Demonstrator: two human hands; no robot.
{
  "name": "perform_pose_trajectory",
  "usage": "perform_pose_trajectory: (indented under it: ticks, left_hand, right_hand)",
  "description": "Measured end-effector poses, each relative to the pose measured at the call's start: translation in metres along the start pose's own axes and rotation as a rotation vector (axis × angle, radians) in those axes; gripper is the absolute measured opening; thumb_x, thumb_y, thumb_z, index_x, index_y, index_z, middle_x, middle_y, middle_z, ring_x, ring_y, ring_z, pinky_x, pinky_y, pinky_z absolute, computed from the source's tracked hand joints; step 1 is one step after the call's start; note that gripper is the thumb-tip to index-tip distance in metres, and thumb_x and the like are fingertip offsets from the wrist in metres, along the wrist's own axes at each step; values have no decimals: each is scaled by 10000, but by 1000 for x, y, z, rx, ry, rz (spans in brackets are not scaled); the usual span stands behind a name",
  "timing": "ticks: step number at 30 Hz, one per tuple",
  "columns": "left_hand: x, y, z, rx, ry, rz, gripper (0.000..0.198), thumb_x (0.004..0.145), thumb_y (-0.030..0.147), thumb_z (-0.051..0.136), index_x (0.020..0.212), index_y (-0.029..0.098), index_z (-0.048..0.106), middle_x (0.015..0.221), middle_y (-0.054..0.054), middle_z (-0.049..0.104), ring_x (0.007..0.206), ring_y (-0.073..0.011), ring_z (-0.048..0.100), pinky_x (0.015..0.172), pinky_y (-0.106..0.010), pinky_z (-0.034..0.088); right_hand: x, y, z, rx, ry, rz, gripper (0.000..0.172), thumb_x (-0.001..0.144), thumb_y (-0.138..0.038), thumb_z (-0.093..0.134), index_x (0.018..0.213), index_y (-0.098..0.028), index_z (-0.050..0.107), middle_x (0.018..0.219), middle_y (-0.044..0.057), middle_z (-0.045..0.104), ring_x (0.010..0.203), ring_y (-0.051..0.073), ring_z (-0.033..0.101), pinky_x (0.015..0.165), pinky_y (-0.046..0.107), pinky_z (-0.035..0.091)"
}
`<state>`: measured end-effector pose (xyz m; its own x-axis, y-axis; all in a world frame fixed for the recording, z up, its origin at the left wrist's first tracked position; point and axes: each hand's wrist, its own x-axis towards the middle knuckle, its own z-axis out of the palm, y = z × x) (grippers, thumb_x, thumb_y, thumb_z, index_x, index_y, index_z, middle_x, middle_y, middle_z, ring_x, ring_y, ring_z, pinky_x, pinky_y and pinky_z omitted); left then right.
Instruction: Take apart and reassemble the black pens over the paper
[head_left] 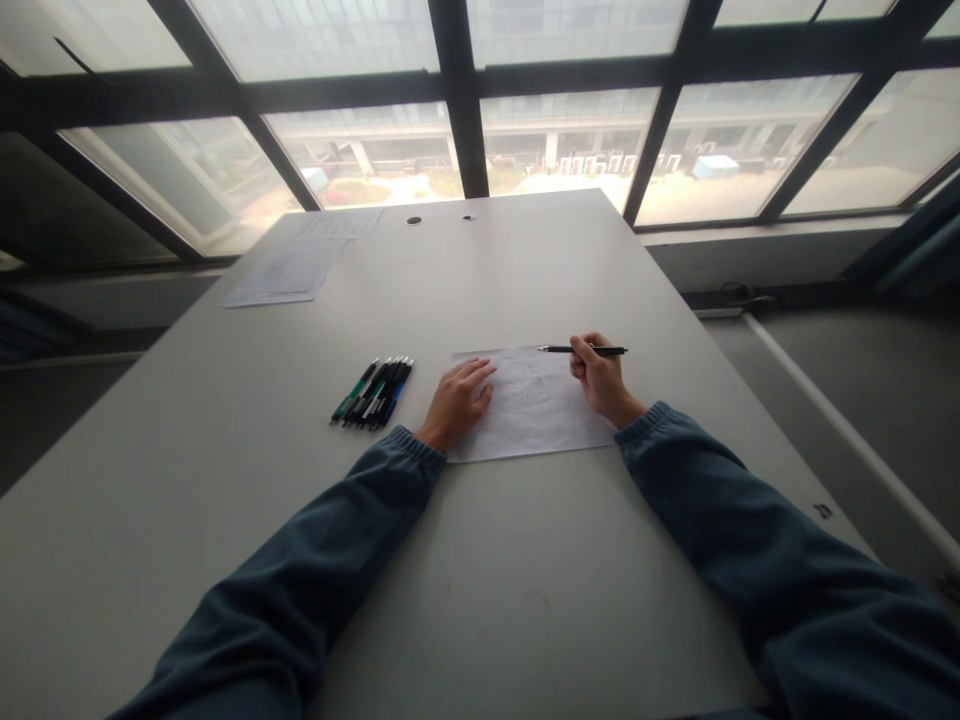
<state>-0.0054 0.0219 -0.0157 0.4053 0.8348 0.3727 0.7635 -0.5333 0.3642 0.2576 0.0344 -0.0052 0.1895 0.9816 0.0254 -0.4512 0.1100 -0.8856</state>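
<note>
A white sheet of paper [551,420] with faint pencil-like lines lies on the white table. My left hand [457,400] rests flat on the sheet's left edge, fingers apart and holding nothing. Above the right part of the sheet, my right hand [596,375] grips a black pen [559,349], held nearly level with its tip pointing left. Whether the tip touches the paper I cannot tell; it shows near the sheet's far edge. Left of my left hand, several pens [373,393] lie side by side, mostly black with some green and blue.
The white table [517,580] stretches away to large dark-framed windows. More papers [289,270] lie at its far left. Two round holes [413,221] show near the far edge. A pale pipe [847,430] runs along the floor at the right.
</note>
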Motion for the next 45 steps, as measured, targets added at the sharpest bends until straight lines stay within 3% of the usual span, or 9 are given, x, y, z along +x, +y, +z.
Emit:
perform_pose_trajectory:
  ticks: [3,6,11,16,21,45]
  left_hand:
    - [0,-2,2,57,-27,-12,411,953,284,552,1350,199,613,1455,-94,590,1411,-266,489,1201,-493,390]
    - [-1,-3,2,97,-70,-17,443,963,325,544,1384,196,592,1480,-105,564,1425,-276,470,1202,-495,381]
    - [-3,1,0,112,-130,33,397,970,379,542,1329,249,648,1480,-78,561,1402,-273,485,1178,-471,397]
    - [-3,6,-3,107,-133,32,387,963,379,553,1319,264,653,1466,-69,566,1386,-274,490,1159,-466,403]
    - [-2,8,-3,89,-127,27,377,956,368,565,1310,277,656,1458,-71,570,1379,-284,495,1144,-475,408]
    - [-3,8,-4,97,-131,27,383,957,363,565,1323,279,641,1453,-72,574,1370,-284,500,1138,-476,407]
  right_hand:
    - [-2,0,1,-60,-33,-7,302,778,-476,767,836,-225,609,647,-32,603,499,87,534,399,192,313]
    - [-2,-1,1,-136,-78,-36,304,807,-473,723,975,-229,655,819,11,689,629,120,632,443,200,399]
    - [-2,3,0,-355,3,-194,315,791,-445,761,769,-220,542,556,-53,582,456,89,513,410,197,374]
    - [0,11,-2,-560,-125,-208,360,860,-530,666,749,-211,542,592,-10,651,450,110,576,433,218,427]
    - [2,16,-4,-767,-181,-194,293,840,-447,692,727,-214,555,597,5,656,457,140,610,439,237,428]
    - [1,14,-2,-810,-172,-170,219,832,-348,668,707,-220,542,547,3,635,462,160,624,447,252,438]
